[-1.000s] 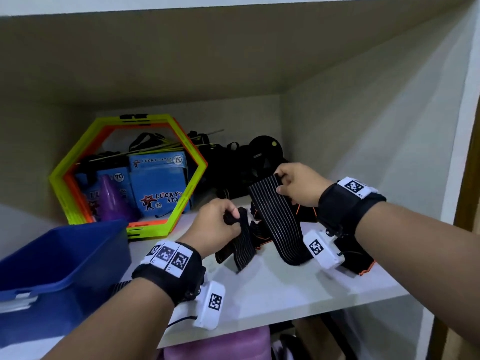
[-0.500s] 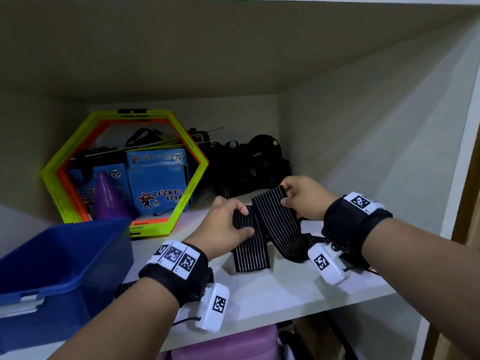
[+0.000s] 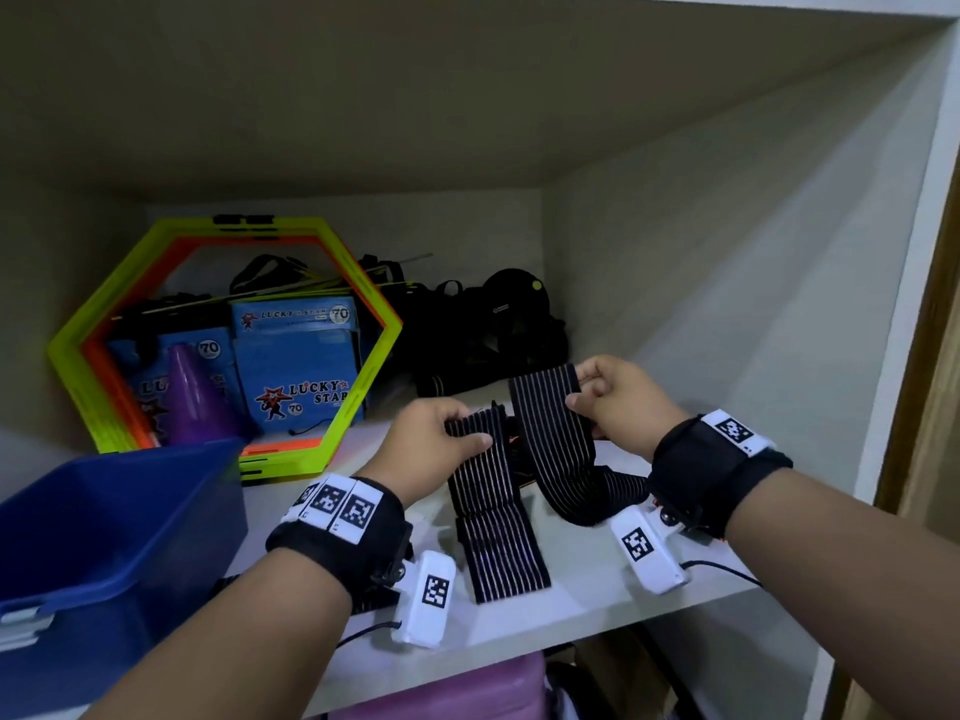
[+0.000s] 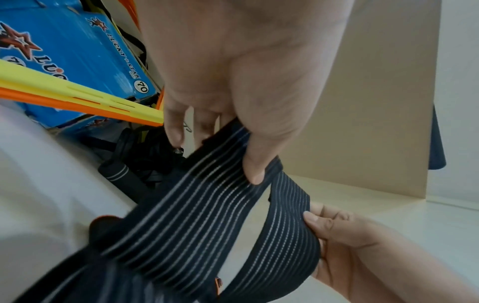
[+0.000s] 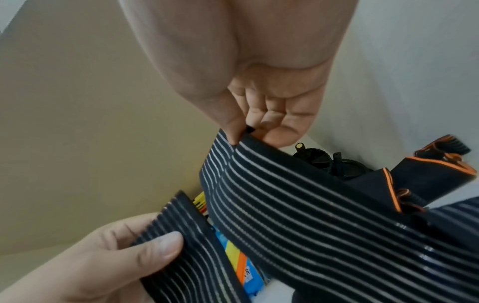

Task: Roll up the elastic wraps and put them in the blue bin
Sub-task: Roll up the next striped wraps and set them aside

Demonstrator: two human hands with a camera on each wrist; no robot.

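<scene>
A black elastic wrap (image 3: 545, 439) with thin white stripes loops between both hands above the white shelf (image 3: 582, 579). My left hand (image 3: 431, 446) pinches one end; that end hangs flat onto the shelf. My right hand (image 3: 618, 402) pinches the other end, held higher and further back. In the left wrist view the left thumb (image 4: 255, 168) presses on the wrap (image 4: 207, 205). In the right wrist view the right hand's fingertips (image 5: 282, 135) pinch the wrap's (image 5: 311, 205) edge. The blue bin (image 3: 130, 563) stands at the shelf's left front.
Yellow-green and orange hexagon rings (image 3: 366, 387) lean at the back left, around blue boxes (image 3: 296, 366) and a purple cone (image 3: 195, 397). Black gear (image 3: 493, 330) fills the back corner. Another black piece with orange trim (image 5: 427, 174) lies under the wrap. The cabinet wall is close on the right.
The left end of the wrap, bunched a second ago, now hangs flat and straight. My right hand has sunk a little, and the loop between the hands is shorter.
</scene>
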